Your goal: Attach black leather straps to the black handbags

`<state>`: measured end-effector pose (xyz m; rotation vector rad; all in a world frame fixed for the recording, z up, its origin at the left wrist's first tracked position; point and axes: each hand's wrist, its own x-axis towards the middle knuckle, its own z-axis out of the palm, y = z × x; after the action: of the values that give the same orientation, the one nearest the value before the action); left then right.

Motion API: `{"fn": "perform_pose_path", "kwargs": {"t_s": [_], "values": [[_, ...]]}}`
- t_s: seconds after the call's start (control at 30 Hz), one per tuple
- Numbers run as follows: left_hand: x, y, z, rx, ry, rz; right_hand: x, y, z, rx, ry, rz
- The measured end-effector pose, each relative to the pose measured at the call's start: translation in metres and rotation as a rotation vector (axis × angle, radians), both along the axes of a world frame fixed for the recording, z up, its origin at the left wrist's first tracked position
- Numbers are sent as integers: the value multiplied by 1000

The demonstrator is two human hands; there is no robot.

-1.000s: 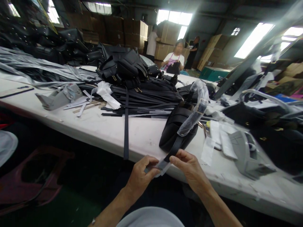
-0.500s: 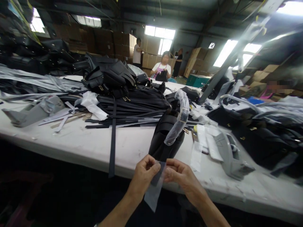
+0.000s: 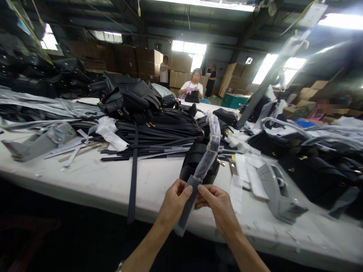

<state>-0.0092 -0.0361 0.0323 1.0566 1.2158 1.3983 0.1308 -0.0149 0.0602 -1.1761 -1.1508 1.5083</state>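
A black handbag stands at the near edge of the table. From it a strap rises in an arch wrapped in crinkled clear plastic and runs down toward me. Around its lower black length lies a flat piece of clear plastic film. My left hand pinches the film's left edge between thumb and fingers. On the opposite edge, my right hand is closed on the same film, thumb on top. The strap's tail hangs past the table edge inside the film.
Black straps and bags are heaped behind. Grey tape dispensers stand left and right. One loose strap hangs over the edge. More bags lie right. A person sits across the table.
The film hung loose with a pointed lower corner; it now lies narrow around the strap. Its upper end has moved up to the crinkled plastic. Both hands still pinch it.
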Motion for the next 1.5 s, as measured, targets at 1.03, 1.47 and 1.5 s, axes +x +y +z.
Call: {"fn": "perform_pose_path", "kwargs": {"t_s": [1.03, 1.47, 1.5], "values": [[9, -46, -30, 319, 755, 265, -15, 12, 4, 126, -130, -148], [-18, -62, 4, 344, 570, 157, -9, 15, 6, 212, -228, -104], [-13, -50, 12, 252, 462, 107, -10, 14, 6, 215, -230, -100]]}}
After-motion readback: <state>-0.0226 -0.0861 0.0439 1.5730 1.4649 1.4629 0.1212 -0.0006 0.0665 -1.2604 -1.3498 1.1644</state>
